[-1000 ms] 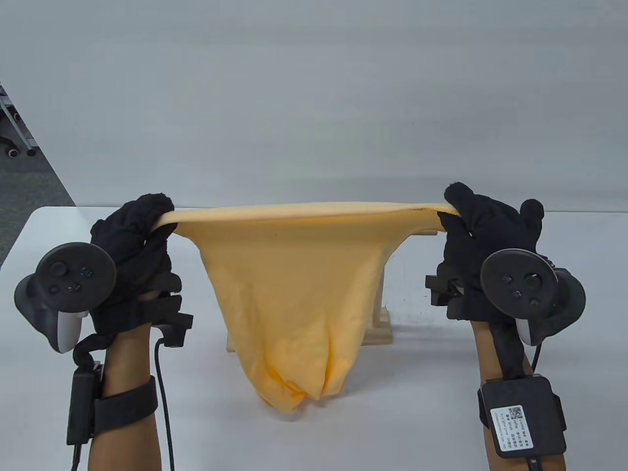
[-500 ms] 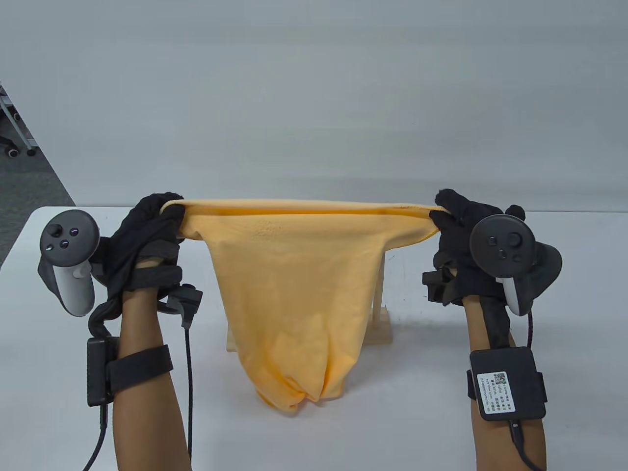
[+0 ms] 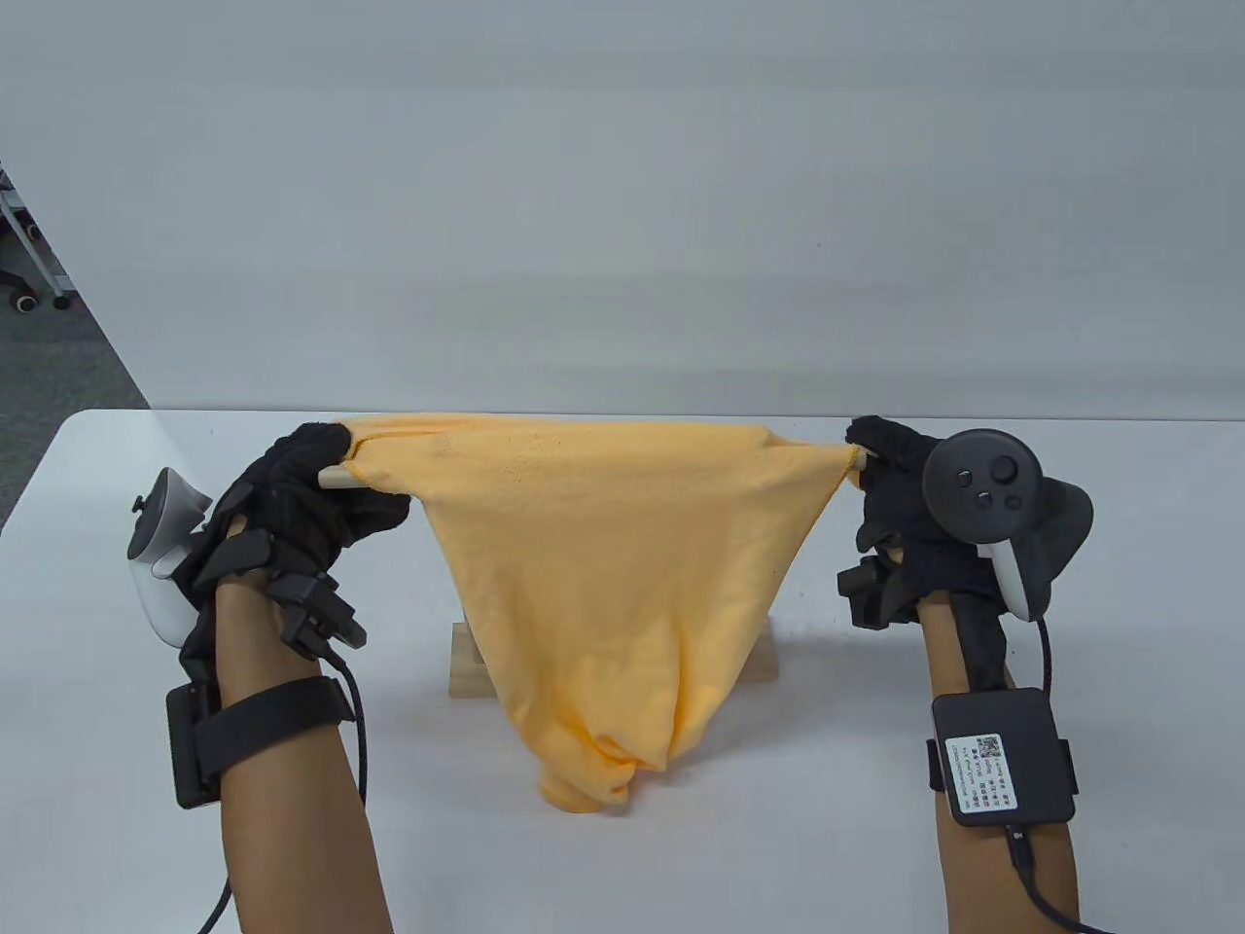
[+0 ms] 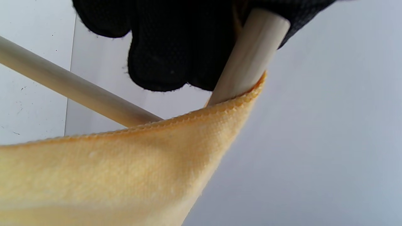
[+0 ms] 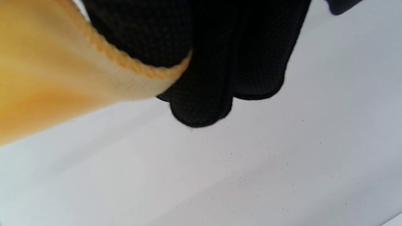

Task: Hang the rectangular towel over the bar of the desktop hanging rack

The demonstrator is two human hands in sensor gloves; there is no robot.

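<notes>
An orange towel (image 3: pixel 608 555) lies stretched along the top bar (image 3: pixel 336 477) of a wooden rack, its middle sagging to a bunched tip near the table. My left hand (image 3: pixel 316 467) pinches the towel's left corner at the bar's left end. My right hand (image 3: pixel 880 457) pinches the right corner at the bar's right end. The left wrist view shows the bar's end (image 4: pixel 251 53) under my fingers (image 4: pixel 169 47) with the towel's hem (image 4: pixel 188 116) below. The right wrist view shows my fingers (image 5: pixel 216 62) beside the towel's corner (image 5: pixel 94 72).
The rack's wooden base (image 3: pixel 467 671) stands on the white table (image 3: pixel 875 837) under the towel. A slanted rack rod (image 4: pixel 72 91) shows in the left wrist view. A grey wall rises behind the table's far edge.
Both hands have moved forward and down with the towel's top edge, bringing it onto the rack bar. The bar's ends now show beside my fingers. The left hand has rolled outward.
</notes>
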